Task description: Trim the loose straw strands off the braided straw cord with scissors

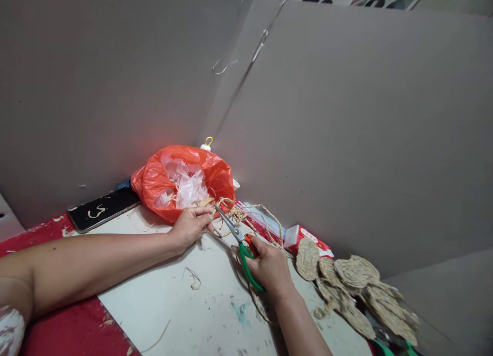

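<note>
The right hand grasps the scissors by their handles, blades toward eleven o'clock. The left hand sits at their tips, fingers bunched; whether it pinches straw I cannot tell. From the scissors' pivot, straw tangles at one o'clock, the bag opens at ten, discs lie at four.

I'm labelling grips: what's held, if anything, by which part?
The right hand holds scissors by the handles; the left hand seemingly pinches something too small to identify.
</note>
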`<state>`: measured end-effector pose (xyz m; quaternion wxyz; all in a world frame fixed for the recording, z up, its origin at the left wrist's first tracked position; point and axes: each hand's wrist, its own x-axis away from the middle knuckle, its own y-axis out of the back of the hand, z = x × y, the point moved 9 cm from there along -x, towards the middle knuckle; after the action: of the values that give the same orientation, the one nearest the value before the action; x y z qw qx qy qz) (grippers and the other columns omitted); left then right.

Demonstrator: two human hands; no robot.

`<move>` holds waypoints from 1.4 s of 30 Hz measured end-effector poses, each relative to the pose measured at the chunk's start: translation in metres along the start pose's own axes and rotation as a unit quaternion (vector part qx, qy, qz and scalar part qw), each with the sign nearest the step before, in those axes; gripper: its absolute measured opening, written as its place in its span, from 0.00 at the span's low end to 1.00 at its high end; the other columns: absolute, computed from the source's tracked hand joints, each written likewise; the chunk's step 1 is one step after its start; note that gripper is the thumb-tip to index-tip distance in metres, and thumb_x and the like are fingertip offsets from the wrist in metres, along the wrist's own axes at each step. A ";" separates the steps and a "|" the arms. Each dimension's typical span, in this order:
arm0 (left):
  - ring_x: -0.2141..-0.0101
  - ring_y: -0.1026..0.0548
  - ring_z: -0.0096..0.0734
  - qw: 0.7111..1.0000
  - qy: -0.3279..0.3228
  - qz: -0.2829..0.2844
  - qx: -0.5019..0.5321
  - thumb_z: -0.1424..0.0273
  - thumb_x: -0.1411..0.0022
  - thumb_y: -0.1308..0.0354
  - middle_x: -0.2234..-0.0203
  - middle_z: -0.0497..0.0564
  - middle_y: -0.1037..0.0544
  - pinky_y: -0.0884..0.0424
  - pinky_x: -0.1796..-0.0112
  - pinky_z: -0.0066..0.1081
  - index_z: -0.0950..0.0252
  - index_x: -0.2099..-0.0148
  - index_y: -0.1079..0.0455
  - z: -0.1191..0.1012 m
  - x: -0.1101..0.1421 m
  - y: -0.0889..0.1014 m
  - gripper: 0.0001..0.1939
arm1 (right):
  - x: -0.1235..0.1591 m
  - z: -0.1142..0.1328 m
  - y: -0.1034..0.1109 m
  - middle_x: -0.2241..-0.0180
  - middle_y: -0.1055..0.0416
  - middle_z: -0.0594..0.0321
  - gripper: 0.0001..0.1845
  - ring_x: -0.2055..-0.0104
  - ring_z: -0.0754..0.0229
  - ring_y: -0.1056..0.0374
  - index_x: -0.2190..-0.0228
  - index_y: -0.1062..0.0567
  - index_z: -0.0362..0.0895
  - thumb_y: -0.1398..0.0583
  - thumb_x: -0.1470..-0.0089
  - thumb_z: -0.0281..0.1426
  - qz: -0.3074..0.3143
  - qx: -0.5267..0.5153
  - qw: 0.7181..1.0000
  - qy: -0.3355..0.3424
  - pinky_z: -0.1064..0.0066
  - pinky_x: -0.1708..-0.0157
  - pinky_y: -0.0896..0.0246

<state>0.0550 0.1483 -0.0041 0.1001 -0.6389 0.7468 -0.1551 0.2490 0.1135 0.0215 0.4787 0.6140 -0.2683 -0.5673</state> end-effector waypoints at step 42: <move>0.88 0.40 0.16 0.989 -0.050 -0.014 -0.139 0.70 0.45 0.44 0.83 0.44 0.30 0.44 0.88 0.18 0.70 0.63 0.26 0.002 -0.011 0.011 0.11 | -0.002 -0.004 -0.002 0.71 0.25 0.59 0.22 0.70 0.57 0.30 0.62 0.26 0.46 0.45 0.48 0.49 0.032 0.108 0.994 0.014 0.71 0.74 0.49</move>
<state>0.0470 0.1604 -0.0108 0.0454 -0.6639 0.7462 -0.0188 0.2523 0.1173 0.0205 0.4311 0.6608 -0.3410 -0.5111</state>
